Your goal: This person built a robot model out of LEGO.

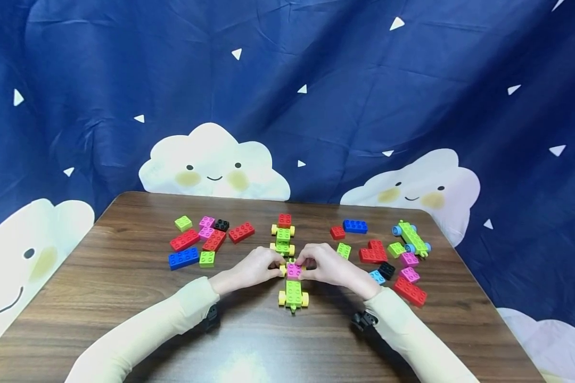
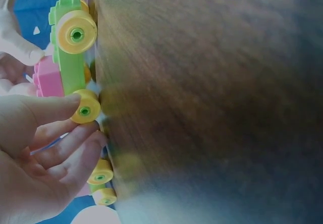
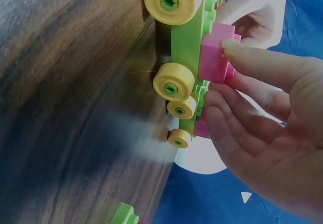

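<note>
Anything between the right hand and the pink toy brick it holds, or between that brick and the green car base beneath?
Nothing visible: the right hand grips the pink toy brick directly, and no object shows between it and the green car base. The left hand is at a yellow wheel, to one side.

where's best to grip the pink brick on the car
I'd pinch the pink brick by opposite side walls, from above: the walls are flat, its base faces the green car, and the yellow wheels jut out lower down.

Bare tabletop [image 1: 289, 340] before the held car [image 1: 294, 292], far car [image 1: 283, 234] blocking beyond, left bricks [image 1: 214, 241] and right bricks [image 1: 374, 256] flanking
</note>
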`<state>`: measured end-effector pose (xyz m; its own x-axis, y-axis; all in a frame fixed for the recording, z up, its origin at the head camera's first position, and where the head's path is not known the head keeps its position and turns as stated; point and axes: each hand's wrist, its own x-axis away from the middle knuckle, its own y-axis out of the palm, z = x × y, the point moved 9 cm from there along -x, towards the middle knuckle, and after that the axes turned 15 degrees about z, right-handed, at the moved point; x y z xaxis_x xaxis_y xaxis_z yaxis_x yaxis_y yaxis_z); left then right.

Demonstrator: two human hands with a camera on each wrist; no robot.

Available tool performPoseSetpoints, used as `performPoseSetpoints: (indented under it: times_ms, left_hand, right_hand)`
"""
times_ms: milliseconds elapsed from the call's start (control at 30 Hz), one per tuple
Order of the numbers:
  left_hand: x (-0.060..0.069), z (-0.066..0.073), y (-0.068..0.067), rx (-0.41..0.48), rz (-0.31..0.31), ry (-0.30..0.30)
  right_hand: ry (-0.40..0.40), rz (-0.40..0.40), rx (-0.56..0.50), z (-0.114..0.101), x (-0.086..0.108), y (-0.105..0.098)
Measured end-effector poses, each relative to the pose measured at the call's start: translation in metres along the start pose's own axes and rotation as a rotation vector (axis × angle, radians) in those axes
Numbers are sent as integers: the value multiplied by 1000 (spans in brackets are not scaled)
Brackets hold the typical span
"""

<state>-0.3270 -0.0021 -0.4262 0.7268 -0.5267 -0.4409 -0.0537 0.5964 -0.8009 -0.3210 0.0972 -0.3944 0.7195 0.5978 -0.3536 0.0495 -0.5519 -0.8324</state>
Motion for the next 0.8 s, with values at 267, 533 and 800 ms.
performPoseSetpoints:
  times_ms: [267, 533, 800]
  left_hand:
    - [2, 0, -2, 13, 6, -10]
    - [2, 1, -2, 21, -3, -19]
    - [1, 0, 1, 25, -7, -21]
  right_hand:
    - [13, 0, -10, -1, 0, 2]
    - [32, 11, -9, 0, 2, 1]
    - [57, 15, 20, -1, 6, 2]
